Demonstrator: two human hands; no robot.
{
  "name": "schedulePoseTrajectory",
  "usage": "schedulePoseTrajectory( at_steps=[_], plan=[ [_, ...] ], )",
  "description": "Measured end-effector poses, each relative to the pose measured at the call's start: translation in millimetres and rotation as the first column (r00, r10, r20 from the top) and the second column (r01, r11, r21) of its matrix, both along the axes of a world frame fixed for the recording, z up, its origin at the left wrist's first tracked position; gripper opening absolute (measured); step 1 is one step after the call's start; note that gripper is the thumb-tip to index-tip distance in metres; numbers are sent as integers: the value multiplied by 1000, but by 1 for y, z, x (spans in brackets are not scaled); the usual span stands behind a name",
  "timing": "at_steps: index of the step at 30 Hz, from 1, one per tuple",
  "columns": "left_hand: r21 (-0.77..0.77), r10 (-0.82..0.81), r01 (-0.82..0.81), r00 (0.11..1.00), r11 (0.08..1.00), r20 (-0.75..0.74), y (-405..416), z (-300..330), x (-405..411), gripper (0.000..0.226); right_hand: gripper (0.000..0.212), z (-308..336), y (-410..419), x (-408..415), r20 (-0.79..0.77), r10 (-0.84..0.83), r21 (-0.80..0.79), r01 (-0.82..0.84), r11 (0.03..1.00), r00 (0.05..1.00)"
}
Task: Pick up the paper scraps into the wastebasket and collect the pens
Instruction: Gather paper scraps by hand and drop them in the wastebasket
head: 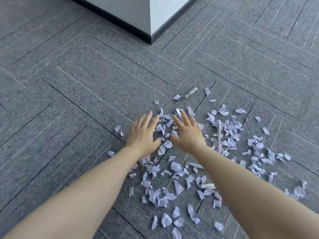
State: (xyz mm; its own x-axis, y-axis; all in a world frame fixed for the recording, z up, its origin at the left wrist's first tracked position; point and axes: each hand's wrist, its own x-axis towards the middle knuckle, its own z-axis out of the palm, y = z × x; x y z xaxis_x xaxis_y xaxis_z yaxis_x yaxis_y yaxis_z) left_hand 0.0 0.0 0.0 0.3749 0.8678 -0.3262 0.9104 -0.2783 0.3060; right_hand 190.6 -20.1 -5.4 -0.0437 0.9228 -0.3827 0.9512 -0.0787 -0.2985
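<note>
Many pale lilac paper scraps [174, 187] lie scattered over the grey carpet, thickest at centre and right. My left hand [144, 133] and my right hand [187, 133] lie flat side by side on the far part of the pile, palms down, fingers spread, holding nothing. A clear pen [190, 91] lies beyond the scraps. A pale pen [219, 135] lies among the scraps to the right of my right hand. Two more whitish pens [194, 165] [208, 186] lie close to my right forearm, partly hidden. No wastebasket is in view.
The grey carpet tiles [77, 100] stretch all around. A wall corner [150, 19] with a dark skirting board juts out at the top centre.
</note>
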Motion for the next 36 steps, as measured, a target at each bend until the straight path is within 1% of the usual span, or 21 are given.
schedulePoseTrajectory(
  at_steps=[2, 3, 5, 7, 9, 11, 12, 14, 16, 18, 20, 22, 24, 26, 27, 28, 29, 31, 32, 34, 36],
  plan=[
    [-1, -23, 23, 1000, 1000, -2, 19, -14, 9, 83, 75, -10, 17, 1, 40, 36, 9, -36, 999, 999],
    [-26, -40, 40, 999, 999, 0, 29, -22, 12, 83, 75, -15, 24, 3, 30, 42, -12, -42, 999, 999],
    [-77, -92, 95, 995, 992, 44, 42, -33, 18, 80, 72, -23, 26, 4, -37, 50, -42, -51, 998, 998],
    [-79, -175, 181, 982, 980, 74, 36, -40, 16, 71, 67, -29, 5, -3, -112, 73, -33, -78, 996, 991],
    [-52, -191, 206, 958, 977, 214, 16, -42, 8, 60, 62, -32, -26, -10, -210, 51, 16, -49, 999, 976],
    [-51, -175, 205, 922, 977, 345, -20, -39, -8, 48, 59, -29, -63, -20, -277, 66, 40, -57, 998, 959],
    [-31, -172, 197, 913, 980, 371, -40, -38, -20, 42, 57, -27, -80, -25, -304, 82, 44, -72, 996, 949],
    [77, -185, 168, 917, 983, 355, -75, -38, -44, 35, 55, -27, -104, -30, -339, 106, 58, -91, 994, 935],
    [178, -171, 125, 948, 976, 270, -99, -41, -63, 43, 60, -31, -121, -31, -302, 146, 119, -115, 986, 942],
    [165, -98, 77, 988, 983, 122, -112, -44, -69, 72, 75, -39, -129, -31, -195, 190, 133, -166, 977, 962],
    [104, -54, 53, 998, 993, 11, -118, -49, -65, 99, 84, -49, -132, -33, -81, 225, 126, -214, 969, 971],
    [71, -58, 60, 998, 996, -31, -124, -55, -57, 107, 82, -57, -131, -34, 14, 256, 152, -255, 955, 967],
    [93, -91, 92, 996, 991, -15, -126, -58, -51, 107, 74, -61, -121, -33, 83, 278, 195, -289, 937, 957],
    [130, -142, 142, 990, 981, -6, -119, -59, -44, 100, 64, -60, -104, -31, 148, 315, 258, -344, 903, 937],
    [165, -151, 151, 988, 975, -8, -113, -59, -39, 93, 59, -58, -97, -30, 177, 342, 279, -380, 882, 923],
    [207, -161, 159, 987, 965, -9, -105, -59, -34, 81, 51, -56, -92, -29, 195, 369, 284, -413, 865, 909],
    [251, -187, 182, 982, 951, -5, -98, -58, -28, 64, 41, -53, -89, -29, 201, 389, 277, -434, 858, 899],
    [345, -301, 278, 953, 897, 16, -88, -60, -22, 30, 22, -51, -93, -27, 193, 397, 192, -431, 881, 897],
    [383, -359, 326, 933, 864, 17, -86, -62, -21, 19, 17, -49, -97, -27, 177, 383, 138, -408, 902, 907],
    [399, -412, 373, 911, 837, 13, -89, -60, -20, 9, 14, -44, -109, -26, 128, 367, 69, -377, 924, 921],
    [339, -390, 347, 919, 874, 65, -96, -54, -15, 6, 15, -32, -118, -22, 67, 370, 32, -373, 927, 926]
  ],
)
